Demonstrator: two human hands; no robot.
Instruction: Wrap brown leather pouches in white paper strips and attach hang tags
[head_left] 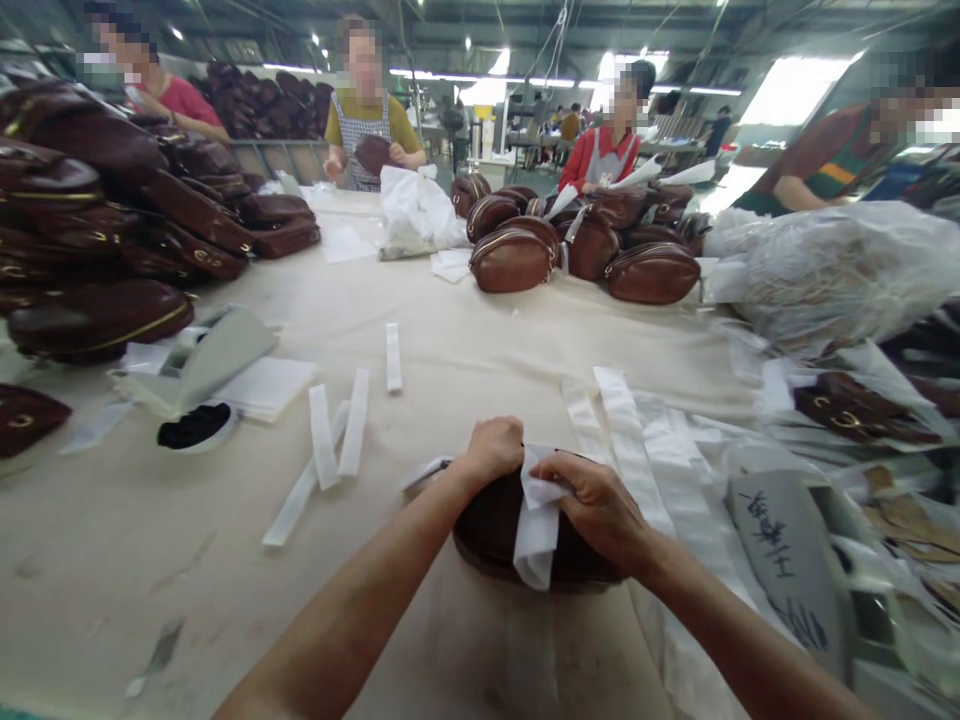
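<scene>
A dark brown leather bag (pixel 480 525) lies on the table right in front of me. Over its middle runs a white paper strip (pixel 535 545), folded at the upper end. My right hand (pixel 600 500) is closed, pinching the folded part of this strip between thumb and fingers. At the bag's far edge, just left of the strip, my left hand (pixel 495 447) is closed on the bag, its fingertips out of sight. Several loose white strips (pixel 352 425) lie to the left on the table.
Brown bags are piled high at the left (pixel 112 200), and more bags (pixel 514 260) stand at the far middle. Long white strips (pixel 630 430), a grey marked piece (pixel 780 550) and a large plastic sack (pixel 847 270) are on the right. Several people work around the table.
</scene>
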